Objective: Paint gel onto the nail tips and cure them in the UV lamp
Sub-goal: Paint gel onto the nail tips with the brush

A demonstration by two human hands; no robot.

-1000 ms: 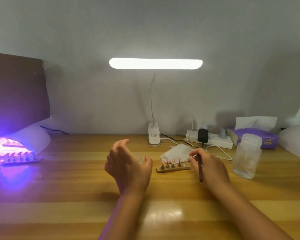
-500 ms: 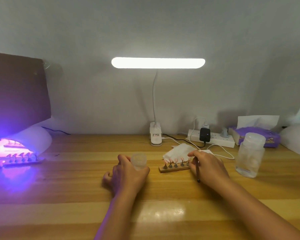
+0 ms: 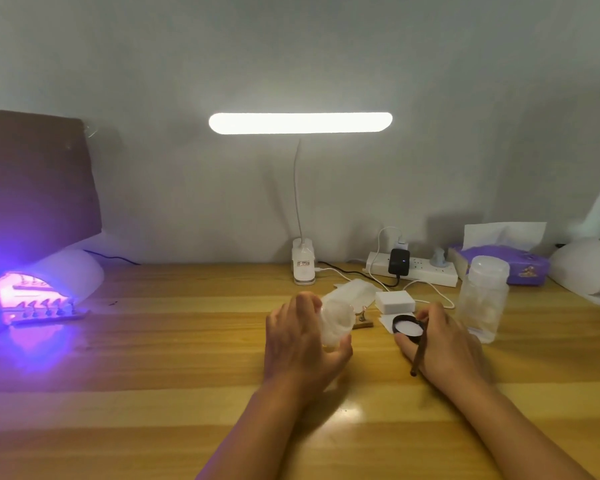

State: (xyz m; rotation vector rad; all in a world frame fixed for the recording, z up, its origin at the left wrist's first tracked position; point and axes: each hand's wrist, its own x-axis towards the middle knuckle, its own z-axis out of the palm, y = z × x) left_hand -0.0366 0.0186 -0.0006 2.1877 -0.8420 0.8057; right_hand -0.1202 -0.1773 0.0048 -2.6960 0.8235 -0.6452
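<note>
At mid-bench, the left hand curls its fingers round a frosted jar, translucent and blurred. The right hand pinches a black lid, white inside, and a brown brush. Far left, nail tips stand in the purple-glowing UV lamp.

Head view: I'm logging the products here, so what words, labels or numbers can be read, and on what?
No text can be read.
Desk lamp base: small label, too blurred to read.
Purple tissue box: printed design, too blurred to read.
</note>
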